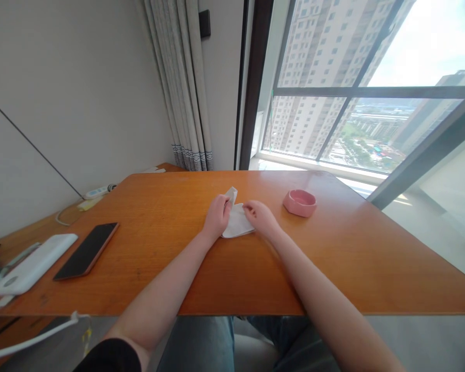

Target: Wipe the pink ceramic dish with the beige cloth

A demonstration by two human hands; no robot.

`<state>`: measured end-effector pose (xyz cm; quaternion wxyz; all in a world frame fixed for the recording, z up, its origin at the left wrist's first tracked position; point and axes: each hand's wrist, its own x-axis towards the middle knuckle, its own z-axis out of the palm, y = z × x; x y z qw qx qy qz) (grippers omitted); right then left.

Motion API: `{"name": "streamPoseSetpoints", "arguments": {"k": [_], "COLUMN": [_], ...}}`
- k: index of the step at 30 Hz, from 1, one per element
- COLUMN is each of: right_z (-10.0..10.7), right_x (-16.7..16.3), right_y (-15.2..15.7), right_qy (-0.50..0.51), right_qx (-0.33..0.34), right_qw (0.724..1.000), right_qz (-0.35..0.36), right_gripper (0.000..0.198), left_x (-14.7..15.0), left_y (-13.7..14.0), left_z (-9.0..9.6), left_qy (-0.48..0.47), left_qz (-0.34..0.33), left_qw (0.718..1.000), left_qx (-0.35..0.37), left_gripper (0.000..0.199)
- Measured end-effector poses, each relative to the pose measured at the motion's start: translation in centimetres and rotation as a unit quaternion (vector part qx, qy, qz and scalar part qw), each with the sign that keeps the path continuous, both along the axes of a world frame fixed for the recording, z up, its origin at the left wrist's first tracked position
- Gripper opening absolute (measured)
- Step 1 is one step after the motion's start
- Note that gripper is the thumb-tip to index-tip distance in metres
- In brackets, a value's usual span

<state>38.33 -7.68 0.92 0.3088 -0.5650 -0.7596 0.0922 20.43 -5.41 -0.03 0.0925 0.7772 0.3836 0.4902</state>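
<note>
A thin white tissue (238, 223) lies partly flat on the wooden table, with one corner standing up. My left hand (216, 214) is closed around its left side, and the raised corner sticks out above the thumb. At the tissue's upper right edge, the bent fingers of my right hand (260, 215) are pinched together on it. The exact grip of the right fingertips is partly hidden. A pink faceted bowl, like an ashtray (300, 203), sits to the right of my right hand, apart from it.
The wooden table (151, 217) reaches from my lap toward the window. On its left lie a dark phone (87, 251) and a white power bank (34, 263) with a cable plugged in. A white power strip (96, 192) rests farther back by the wall. A grey curtain (184, 93) hangs beyond.
</note>
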Motion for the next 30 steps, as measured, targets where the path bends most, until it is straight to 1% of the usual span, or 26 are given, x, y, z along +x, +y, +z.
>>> {"name": "streamPoseSetpoints", "arguments": {"k": [1, 2, 3, 4, 6, 8, 9, 10, 11, 12, 13, 14, 15, 16, 17, 18, 19, 20, 21, 23, 24, 26, 28, 30], "right_z": [-0.7, -1.4, -2.1, -2.6, -3.1, -3.0, -2.9, -2.7, -2.6, -2.5, -2.5, -2.4, -2.5, -2.5, -2.6, -2.6, -2.6, -2.6, -2.6, -2.6, -2.5, -2.3, -2.0, -1.6], "right_x": [-1.5, -2.6, -3.2, -3.3, -2.4, -0.8, 0.0, 0.7, 1.2, 1.5, 1.6, 1.5, 1.4, 1.3, 1.2, 1.1, 1.1, 1.1, 1.2, 1.3, 1.4, 1.6, 1.9, 2.3], "right_y": [-0.4, -0.6, -0.7, -0.6, 0.0, 0.9, 1.3, 1.6, 1.9, 2.0, 2.0, 2.0, 2.0, 1.9, 1.9, 1.8, 1.8, 1.8, 1.8, 1.9, 1.9, 1.9, 1.9, 2.0], "right_qy": [-0.033, -0.068, -0.094, -0.116, -0.144, -0.158, -0.162, -0.163, -0.163, -0.163, -0.162, -0.163, -0.164, -0.167, -0.169, -0.171, -0.171, -0.171, -0.169, -0.161, -0.156, -0.146, -0.143, -0.147], "right_qx": [-0.033, -0.053, -0.062, -0.069, -0.090, -0.121, -0.133, -0.141, -0.146, -0.148, -0.148, -0.148, -0.147, -0.147, -0.146, -0.145, -0.144, -0.144, -0.143, -0.145, -0.146, -0.148, -0.152, -0.160], "right_qw": [0.998, 0.995, 0.992, 0.990, 0.985, 0.978, 0.974, 0.971, 0.968, 0.967, 0.966, 0.965, 0.964, 0.964, 0.964, 0.964, 0.966, 0.967, 0.968, 0.970, 0.971, 0.972, 0.971, 0.967], "right_qz": [0.042, 0.057, 0.055, 0.042, -0.004, -0.059, -0.085, -0.107, -0.123, -0.133, -0.139, -0.144, -0.147, -0.149, -0.147, -0.141, -0.132, -0.123, -0.115, -0.108, -0.108, -0.111, -0.120, -0.134], "right_gripper": [0.025, 0.027, 0.031, 0.035, 0.039, 0.040, 0.040, 0.040, 0.039, 0.038, 0.038, 0.037, 0.036, 0.036, 0.036, 0.036, 0.036, 0.037, 0.037, 0.037, 0.037, 0.037, 0.034, 0.029], "left_x": [-0.1, -0.2, -0.3, -0.5, -1.0, -1.7, -2.0, -2.3, -2.5, -2.6, -2.5, -2.3, -2.0, -1.6, -1.2, -0.8, -0.4, -0.1, 0.0, 0.1, 0.1, -0.3, -0.9, -1.6], "left_y": [0.1, 0.2, 0.4, 0.7, 1.6, 2.7, 3.2, 3.5, 3.7, 3.6, 3.2, 2.8, 2.2, 1.6, 1.0, 0.6, 0.2, 0.0, -0.1, 0.0, 0.2, 0.7, 1.2, 1.9], "left_z": [0.0, -0.1, -0.2, -0.4, -0.8, -1.3, -1.4, -1.5, -1.4, -1.3, -1.1, -0.8, -0.6, -0.4, -0.3, -0.3, -0.4, -0.7, -0.9, -1.5, -1.6, -1.7, -1.6, -1.4], "left_qy": [-0.026, -0.058, -0.096, -0.137, -0.226, -0.314, -0.350, -0.373, -0.378, -0.363, -0.331, -0.284, -0.226, -0.159, -0.084, -0.002, 0.081, 0.157, 0.218, 0.287, 0.300, 0.299, 0.278, 0.252], "left_qz": [0.013, 0.028, 0.045, 0.063, 0.103, 0.151, 0.180, 0.209, 0.233, 0.247, 0.245, 0.227, 0.191, 0.140, 0.080, 0.020, -0.032, -0.069, -0.091, -0.094, -0.088, -0.064, -0.008, 0.089], "left_qw": [1.000, 0.998, 0.994, 0.989, 0.968, 0.935, 0.916, 0.901, 0.894, 0.898, 0.911, 0.931, 0.953, 0.974, 0.991, 0.999, 0.996, 0.985, 0.969, 0.945, 0.940, 0.942, 0.951, 0.952], "left_qx": [0.003, 0.003, 0.000, -0.007, -0.028, -0.060, -0.072, -0.073, -0.059, -0.032, 0.004, 0.040, 0.067, 0.077, 0.069, 0.045, 0.010, -0.032, -0.073, -0.129, -0.139, -0.136, -0.137, -0.150], "left_gripper": [0.013, 0.013, 0.012, 0.011, 0.008, 0.006, 0.008, 0.012, 0.016, 0.021, 0.026, 0.030, 0.031, 0.031, 0.029, 0.028, 0.029, 0.031, 0.036, 0.045, 0.048, 0.046, 0.041, 0.040]}}
